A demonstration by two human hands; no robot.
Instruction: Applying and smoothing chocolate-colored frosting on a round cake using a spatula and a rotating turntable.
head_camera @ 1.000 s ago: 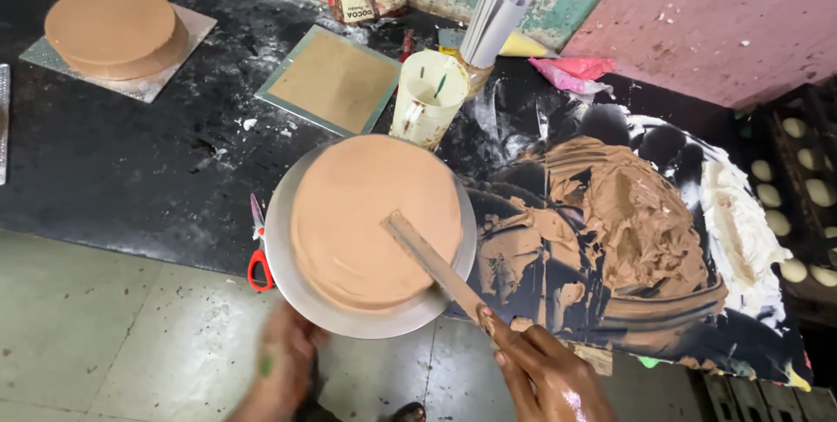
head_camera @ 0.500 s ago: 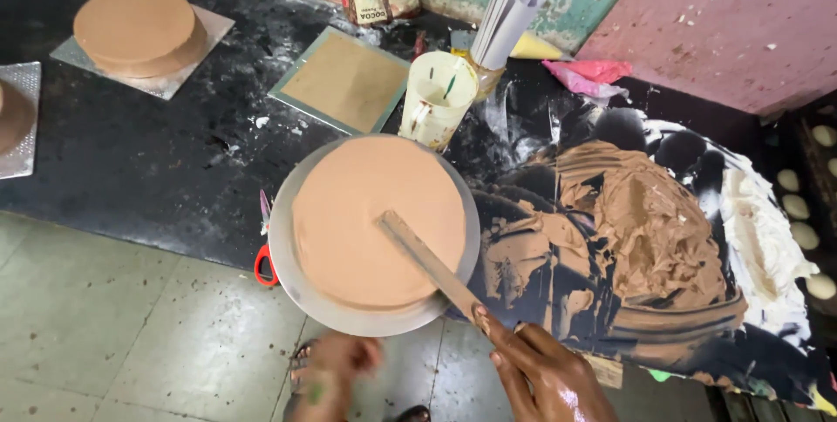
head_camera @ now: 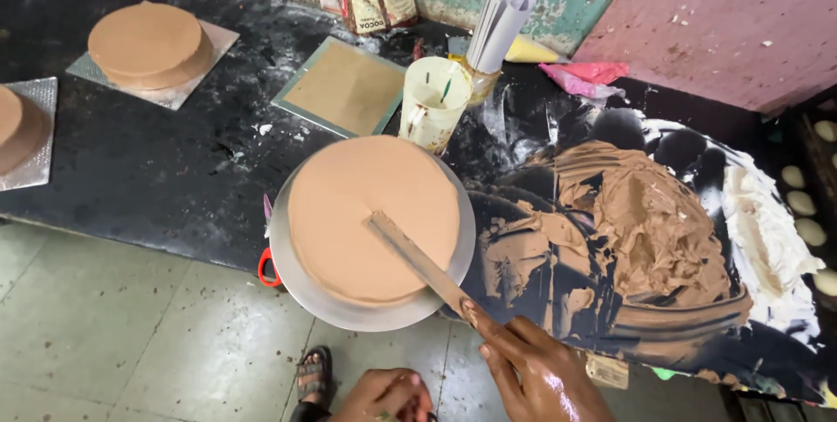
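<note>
Here right fingers (head_camera: 497,343) clamp spatula (head_camera: 414,256) on cake (head_camera: 370,213).

1. We hold a long flat spatula (head_camera: 414,256) in our right hand (head_camera: 532,370); its blade lies across the smooth top of the brown frosted cake (head_camera: 370,217).
2. That cake sits on a round metal turntable (head_camera: 349,309) at the edge of the black counter (head_camera: 157,169).
3. Our left hand (head_camera: 384,396) is low in view, loosely curled, off the turntable.
4. A heap of brown frosting (head_camera: 645,221) is spread on the counter to the right, with white cream (head_camera: 767,230) beside it.
5. A cream cup (head_camera: 432,104) stands just behind the cake.
6. Another frosted cake (head_camera: 148,43) rests on a silver board at far left.
</note>
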